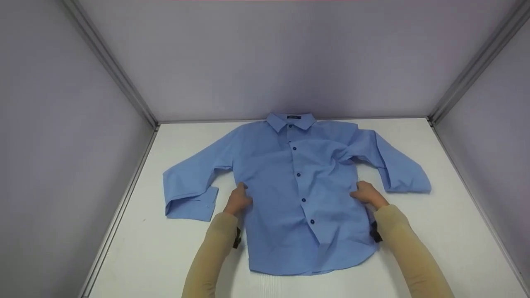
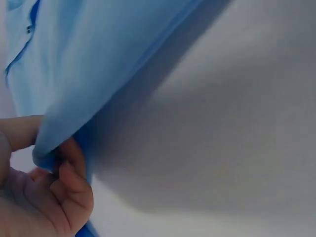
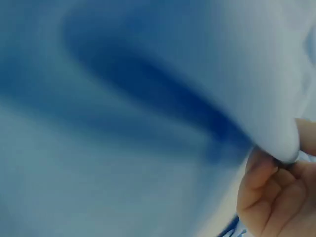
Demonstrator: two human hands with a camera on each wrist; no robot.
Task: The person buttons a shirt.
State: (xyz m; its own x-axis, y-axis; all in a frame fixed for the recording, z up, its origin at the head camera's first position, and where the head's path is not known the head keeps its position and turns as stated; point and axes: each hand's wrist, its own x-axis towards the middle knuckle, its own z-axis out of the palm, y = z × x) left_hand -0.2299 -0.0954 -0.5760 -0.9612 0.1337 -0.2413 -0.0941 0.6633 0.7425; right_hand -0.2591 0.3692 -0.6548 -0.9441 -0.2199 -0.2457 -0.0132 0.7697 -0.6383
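Observation:
A blue long-sleeved button-up shirt point(image 1: 273, 182) lies front up on the white table, its collar point(image 1: 291, 121) toward the back wall. At the shirt's left side edge my left hand point(image 1: 239, 199) pinches the fabric between thumb and curled fingers. My right hand point(image 1: 368, 193) grips the opposite side edge at about the same height. The left wrist view shows the left hand point(image 2: 49, 192) with the cloth edge lifted between its fingers. In the right wrist view, the right hand point(image 3: 276, 192) holds a raised fold of the shirt. Creases run across the right chest.
The left sleeve point(image 1: 186, 182) bends at the elbow, its cuff point(image 1: 203, 205) turned inward. On the right, the other sleeve point(image 1: 397, 165) folds downward. Grey panel walls point(image 1: 248, 58) enclose the white table point(image 1: 136, 248) at the back and both sides.

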